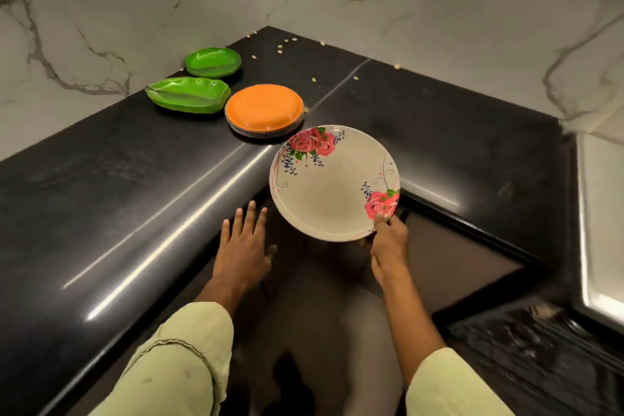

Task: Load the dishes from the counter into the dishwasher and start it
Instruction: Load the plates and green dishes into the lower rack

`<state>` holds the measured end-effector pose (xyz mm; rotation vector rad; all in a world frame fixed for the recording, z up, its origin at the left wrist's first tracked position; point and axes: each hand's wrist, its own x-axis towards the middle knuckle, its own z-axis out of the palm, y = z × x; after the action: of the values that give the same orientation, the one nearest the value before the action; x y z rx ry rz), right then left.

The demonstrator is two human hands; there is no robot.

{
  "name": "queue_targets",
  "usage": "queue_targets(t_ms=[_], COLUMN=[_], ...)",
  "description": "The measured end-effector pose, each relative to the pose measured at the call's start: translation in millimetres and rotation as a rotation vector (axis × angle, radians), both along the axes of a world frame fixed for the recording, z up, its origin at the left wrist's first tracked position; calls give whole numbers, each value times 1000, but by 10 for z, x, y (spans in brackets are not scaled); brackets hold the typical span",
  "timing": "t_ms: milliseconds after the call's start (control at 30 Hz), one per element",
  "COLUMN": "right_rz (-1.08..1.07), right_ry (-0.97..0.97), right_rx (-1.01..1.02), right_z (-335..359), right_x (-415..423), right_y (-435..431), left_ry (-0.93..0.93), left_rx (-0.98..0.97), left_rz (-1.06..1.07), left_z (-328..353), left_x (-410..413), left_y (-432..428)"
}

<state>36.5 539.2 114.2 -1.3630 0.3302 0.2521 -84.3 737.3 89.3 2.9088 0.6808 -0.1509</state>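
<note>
The right hand (388, 243) pinches the near rim of a white floral plate (332, 184), thumb on top over a pink rose, fingers underneath. The plate is held tilted in the air, just off the rounded front edge of the black tabletop (111, 186). The left hand (243, 246) hovers beside it, fingers straight and spread, holding nothing, apart from the plate. Farther back on the tabletop sits a stack of plates with an orange plate (264, 108) uppermost, and beyond it two stacks of green plates (189, 94), one leaf-shaped, near the marble wall (135, 3).
</note>
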Motion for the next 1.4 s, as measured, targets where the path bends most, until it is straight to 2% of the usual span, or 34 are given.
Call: queue_targets(t_ms=[333, 767, 967, 1200, 1400], right_rz=[-139, -364, -428, -485, -487], right_ry=[40, 119, 162, 183, 214], right_rx=[-44, -33, -48, -69, -84], right_z=[-342, -449, -533, -670, -764], right_x=[-1063, -2583, -3300, -3762, -4074], right_y=[-1173, -2033, -2470, -3122, -3916], left_ry=[55, 73, 161, 165, 173], left_rx=[-48, -28, -27, -8, -6], left_rz=[-121, -344, -437, -523, -581], left_z=[-172, -55, -142, -194, -129], left_x=[-906, -1761, -2348, -2626, -2759], left_y=[-974, -1596, -1989, -2553, -3375])
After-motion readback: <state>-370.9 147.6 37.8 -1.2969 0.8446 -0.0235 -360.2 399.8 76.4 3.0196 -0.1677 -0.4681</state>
